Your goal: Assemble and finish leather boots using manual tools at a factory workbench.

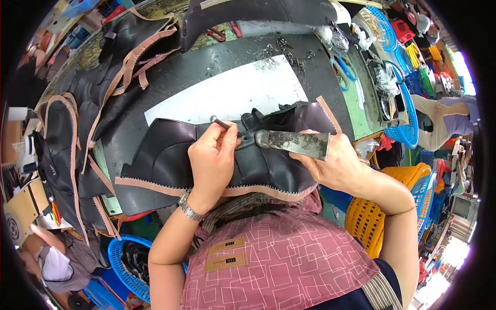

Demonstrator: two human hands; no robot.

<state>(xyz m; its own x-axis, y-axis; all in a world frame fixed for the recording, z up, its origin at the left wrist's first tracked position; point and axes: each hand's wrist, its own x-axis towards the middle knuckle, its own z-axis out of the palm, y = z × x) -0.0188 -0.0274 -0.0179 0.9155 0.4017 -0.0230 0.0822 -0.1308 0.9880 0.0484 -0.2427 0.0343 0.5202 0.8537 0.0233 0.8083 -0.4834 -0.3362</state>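
A black leather shoe upper with a tan zigzag-cut edge lies spread in front of me, with a strap and buckle-like fittings at its middle. My left hand rests over it, fingers pinched around a short metal rod like a punch. In my right hand, above the upper's right half, is a cobbler's hammer with a round face and a wide, worn, flared end. Its face is close to the strap; whether they touch I cannot tell. The hammer's handle is mostly hidden.
Under the upper is a dark work board with a white sheet and small metal buckles. More leather uppers pile up at left. Blue-handled scissors lie at right. Yellow and blue baskets flank me; people are nearby.
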